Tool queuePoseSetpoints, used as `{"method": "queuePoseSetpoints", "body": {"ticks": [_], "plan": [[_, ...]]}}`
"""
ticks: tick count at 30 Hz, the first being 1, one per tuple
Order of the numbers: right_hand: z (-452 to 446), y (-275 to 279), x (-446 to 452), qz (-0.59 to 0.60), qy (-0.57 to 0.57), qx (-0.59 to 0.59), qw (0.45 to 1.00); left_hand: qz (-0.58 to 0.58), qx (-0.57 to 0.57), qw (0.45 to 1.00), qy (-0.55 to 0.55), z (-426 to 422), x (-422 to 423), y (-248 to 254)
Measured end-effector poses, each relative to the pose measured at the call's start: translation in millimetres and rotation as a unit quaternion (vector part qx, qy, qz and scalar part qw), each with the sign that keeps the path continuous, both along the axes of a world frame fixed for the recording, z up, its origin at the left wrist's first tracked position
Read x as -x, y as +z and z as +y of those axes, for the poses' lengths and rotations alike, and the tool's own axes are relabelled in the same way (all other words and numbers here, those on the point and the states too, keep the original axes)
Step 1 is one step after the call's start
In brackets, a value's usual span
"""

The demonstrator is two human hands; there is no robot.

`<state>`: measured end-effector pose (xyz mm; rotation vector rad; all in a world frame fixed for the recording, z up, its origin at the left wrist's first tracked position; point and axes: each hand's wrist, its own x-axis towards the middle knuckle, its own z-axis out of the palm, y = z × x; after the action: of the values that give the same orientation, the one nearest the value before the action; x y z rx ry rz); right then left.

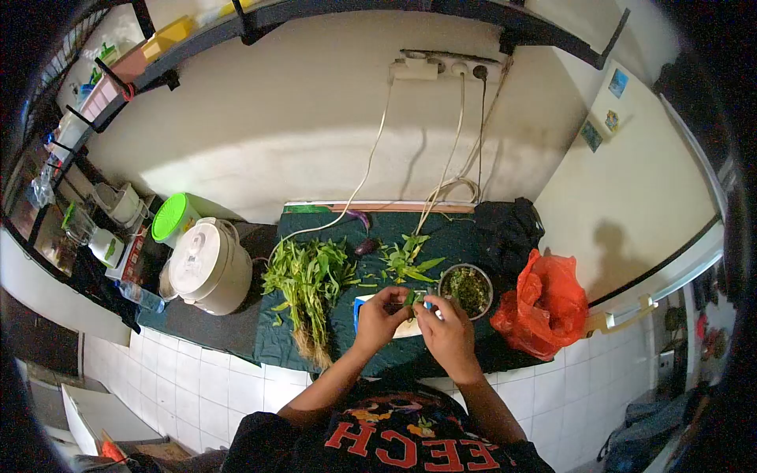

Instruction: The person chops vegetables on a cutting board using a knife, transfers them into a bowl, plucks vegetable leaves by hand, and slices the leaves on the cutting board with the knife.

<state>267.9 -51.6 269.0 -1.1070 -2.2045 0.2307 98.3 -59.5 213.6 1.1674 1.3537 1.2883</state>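
My left hand [381, 317] pinches a small green leaf [411, 297] in front of my chest. Close beside it, my right hand [448, 331] is closed around a small thing with a blue-and-white end [427, 303], mostly hidden by the fingers. Below both hands lies a white board [408, 328] with a blue edge, partly covered. Just right of the hands stands a round pot [490, 306] with chopped greens inside. Beyond them, loose leafy sprigs [406, 260] rest on the dark green cloth. To the left lies a large rooted bunch of leafy greens [309, 276].
A red plastic bag [544, 307] sits at the table's right end. Two purple eggplants, one nearer [367, 247], lie behind. A white rice cooker [209, 264] and a green-lidded container [172, 217] stand left. Cords [453, 150] hang from a power strip; a shelf [315, 14] runs overhead.
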Motion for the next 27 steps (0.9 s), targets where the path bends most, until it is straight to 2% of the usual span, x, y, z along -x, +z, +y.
{"method": "queuePoseSetpoints", "body": {"ticks": [1, 3, 6, 9, 13, 15, 19, 21, 25, 27], "plan": [[-1.3, 0.0, 0.2, 0.001, -0.001, -0.003, 1.000, 0.001, -0.003, 1.000, -0.001, -0.2, 1.2, -1.0], [-3.3, -0.5, -2.2, -0.042, -0.009, -0.019, 0.999, -0.075, 0.031, 0.996, -0.020, 0.6, 3.3, 1.6], [-2.2, -10.3, -12.0, -0.079, -0.007, -0.047, 0.996, -0.093, 0.057, 0.994, -0.020, -3.1, 0.5, 13.1], [-3.6, -18.8, -21.4, -0.078, -0.001, -0.045, 0.996, -0.152, 0.077, 0.985, -0.017, 0.0, -6.5, 5.6], [-3.9, -26.6, -27.6, -0.044, -0.009, -0.001, 0.999, -0.151, 0.034, 0.986, -0.056, -2.4, -18.1, 12.8], [-6.7, -26.1, -27.9, -0.042, -0.015, -0.004, 0.999, -0.155, -0.041, 0.984, -0.071, -3.2, -25.2, 11.9], [-10.6, -36.9, -22.8, -0.061, -0.037, -0.037, 0.997, -0.161, -0.035, 0.984, -0.062, -2.4, -32.6, 11.3], [-12.3, -26.7, -19.4, -0.044, -0.028, 0.039, 0.998, -0.138, -0.018, 0.990, -0.035, -0.7, -30.5, 9.7], [-15.9, -22.9, -9.5, -0.026, -0.020, 0.067, 0.997, -0.147, 0.017, 0.989, 0.005, -5.3, -22.1, 11.2], [-16.5, -17.8, -4.1, 0.060, -0.011, 0.072, 0.996, -0.142, -0.012, 0.990, 0.003, -5.4, -14.0, 8.3]]}}
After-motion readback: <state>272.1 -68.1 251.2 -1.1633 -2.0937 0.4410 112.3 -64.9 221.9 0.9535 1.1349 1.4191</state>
